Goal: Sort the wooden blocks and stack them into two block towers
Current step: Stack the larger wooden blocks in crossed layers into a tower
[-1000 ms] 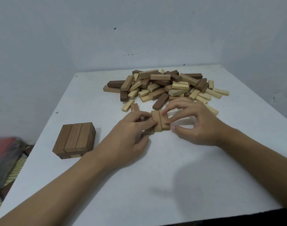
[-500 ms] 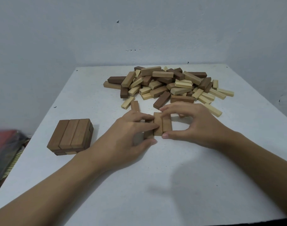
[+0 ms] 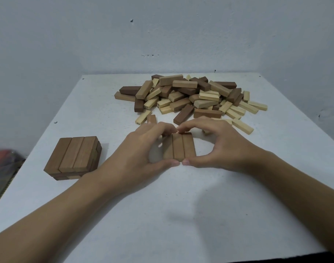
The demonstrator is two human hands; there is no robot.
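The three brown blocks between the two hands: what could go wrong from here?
The left hand and the right hand pinch the three brown blocks only at their ends; if lifted so, the middle block may slip out. The loose pile lies close behind both hands, so a knuckle could knock a block into the row. The left forearm passes close to the started stack and might push it.

White table [image 3: 181,215] set into corner of pale bluish walls [image 3: 181,35], dotted with small dark marks. Blurred red-and-dark clutter [image 3: 3,168] glimpsed beyond table's left edge.
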